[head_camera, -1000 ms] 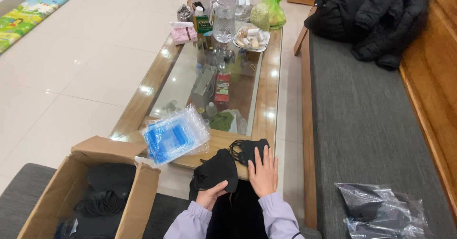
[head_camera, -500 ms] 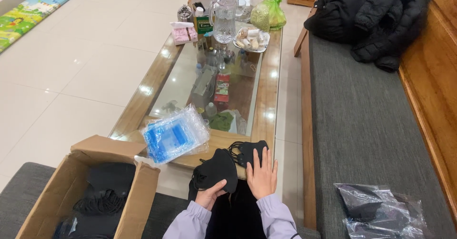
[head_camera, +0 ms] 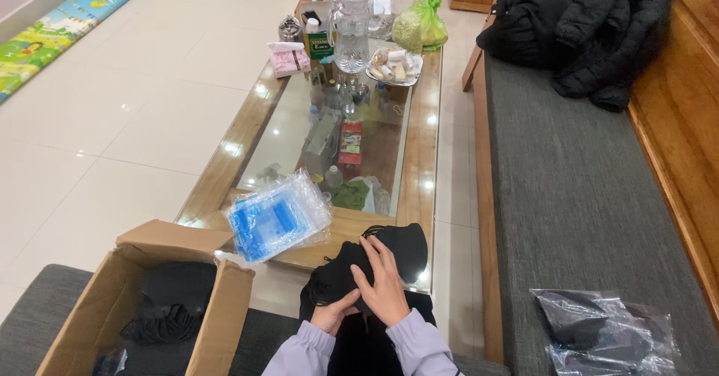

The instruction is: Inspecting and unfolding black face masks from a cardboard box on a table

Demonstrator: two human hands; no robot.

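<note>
My right hand [head_camera: 386,282] lies flat, fingers spread, on a stack of black face masks [head_camera: 374,260]; left hand [head_camera: 333,317] fingers pinch its near edge, desk [head_camera: 423,159] beyond.

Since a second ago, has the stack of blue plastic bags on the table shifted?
No. The stack of blue plastic bags sits at the same spot on the near wooden edge of the coffee table, beside the cardboard box.

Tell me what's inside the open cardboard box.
The cardboard box holds black fabric pieces and a tangle of black cords. Whatever lies beneath them is covered.
</note>
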